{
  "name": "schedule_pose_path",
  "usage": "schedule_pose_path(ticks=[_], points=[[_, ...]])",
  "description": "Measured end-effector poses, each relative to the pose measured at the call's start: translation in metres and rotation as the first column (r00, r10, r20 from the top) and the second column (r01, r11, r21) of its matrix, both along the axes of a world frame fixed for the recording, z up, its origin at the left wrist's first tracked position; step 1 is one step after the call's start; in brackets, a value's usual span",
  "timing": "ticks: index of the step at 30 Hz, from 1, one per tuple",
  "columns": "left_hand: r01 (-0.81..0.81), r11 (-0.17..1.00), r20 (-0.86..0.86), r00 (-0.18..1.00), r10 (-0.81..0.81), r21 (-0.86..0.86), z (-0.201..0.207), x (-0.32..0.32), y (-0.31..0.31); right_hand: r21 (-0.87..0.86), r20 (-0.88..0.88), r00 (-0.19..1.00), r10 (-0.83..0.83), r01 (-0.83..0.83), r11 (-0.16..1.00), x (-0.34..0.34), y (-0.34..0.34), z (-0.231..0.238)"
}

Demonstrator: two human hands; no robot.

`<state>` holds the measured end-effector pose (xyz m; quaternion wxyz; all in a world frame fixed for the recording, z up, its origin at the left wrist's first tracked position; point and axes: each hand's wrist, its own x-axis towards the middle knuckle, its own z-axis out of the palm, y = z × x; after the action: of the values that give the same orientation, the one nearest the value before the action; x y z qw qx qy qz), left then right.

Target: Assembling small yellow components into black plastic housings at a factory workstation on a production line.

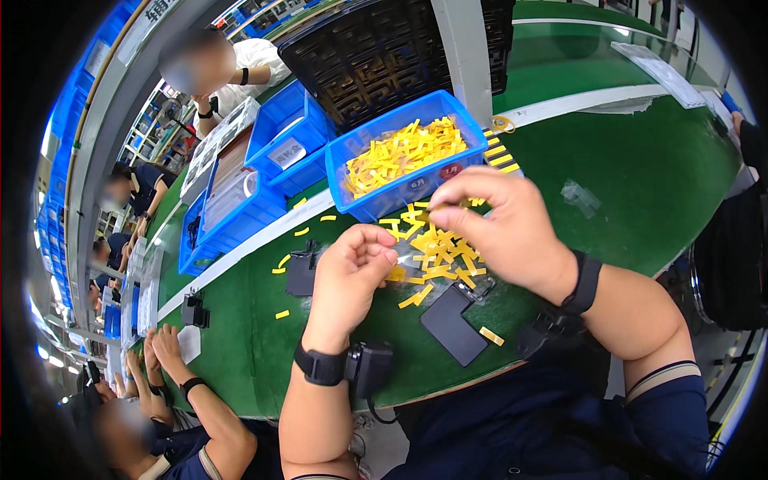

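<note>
Yellow strips lie in a loose heap on our green table, between and beyond our hands, and more fill the blue bin on the far side. Our left hand curls its fingers toward the thumb; our right hand brings thumb and forefinger together. We cannot tell whether either grips a strip. One dark flat piece lies on the near side of the heap.
</note>
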<state>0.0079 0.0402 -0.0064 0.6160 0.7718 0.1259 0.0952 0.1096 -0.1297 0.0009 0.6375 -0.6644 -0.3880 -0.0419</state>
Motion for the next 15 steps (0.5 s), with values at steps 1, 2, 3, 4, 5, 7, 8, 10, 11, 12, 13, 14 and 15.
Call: schedule_pose_path(ticks=[1,2,3,4,5,7,8,10,11,12,13,14,15], points=[[0.009,0.973,-0.099,0.995,0.014,0.233,-0.005,0.001,0.006,-0.003,0.008,1.0,-0.015,0.015,1.0,0.004,-0.002,0.002],[0.038,0.838,-0.15,0.987,0.053,0.544,-0.008,0.0,0.008,-0.021,0.026,1.0,-0.009,0.009,1.0,0.005,-0.002,0.002],[0.059,0.664,-0.112,0.993,0.038,0.745,-0.009,0.002,0.006,-0.04,0.045,0.999,-0.009,0.011,0.999,0.007,-0.003,0.002],[0.034,0.643,-0.083,0.996,0.046,0.766,-0.007,0.001,0.002,-0.039,0.044,0.999,-0.01,0.012,0.999,0.007,-0.003,0.001],[0.009,0.62,-0.053,0.997,0.053,0.784,-0.003,-0.001,-0.005,-0.032,0.072,0.997,0.003,-0.001,1.0,0.005,-0.002,0.001],[0.097,0.641,-0.021,0.992,-0.124,0.761,0.012,-0.007,-0.031,-0.027,0.096,0.995,0.007,-0.004,1.0,0.005,-0.002,-0.001],[0.182,0.549,-0.097,0.979,-0.18,0.816,0.016,-0.013,-0.044,-0.033,0.12,0.993,0.015,-0.011,0.999,0.005,-0.001,-0.001],[0.298,0.4,-0.227,0.95,-0.215,0.867,0.022,-0.023,-0.069,-0.08,0.15,0.988,0.037,-0.026,0.996,0.006,-0.003,0.001],[0.327,0.394,-0.252,0.94,-0.231,0.859,0.022,-0.023,-0.072,-0.083,0.15,0.988,0.037,-0.025,0.996,0.006,-0.004,0.001],[0.306,0.406,-0.213,0.943,-0.257,0.861,0.02,-0.023,-0.07,-0.095,0.165,0.986,0.039,-0.023,0.995,0.006,-0.004,0.001],[0.284,0.419,-0.174,0.944,-0.282,0.862,0.017,-0.022,-0.067,-0.108,0.18,0.983,0.04,-0.021,0.994,0.005,-0.004,0.002],[0.283,0.42,-0.174,0.944,-0.279,0.862,0.017,-0.023,-0.067,-0.107,0.181,0.983,0.043,-0.024,0.994,0.004,-0.004,0.002],[0.251,0.442,-0.131,0.95,-0.283,0.861,0.017,-0.022,-0.066,-0.099,0.188,0.981,0.042,-0.024,0.995,0.004,-0.004,0.002]])
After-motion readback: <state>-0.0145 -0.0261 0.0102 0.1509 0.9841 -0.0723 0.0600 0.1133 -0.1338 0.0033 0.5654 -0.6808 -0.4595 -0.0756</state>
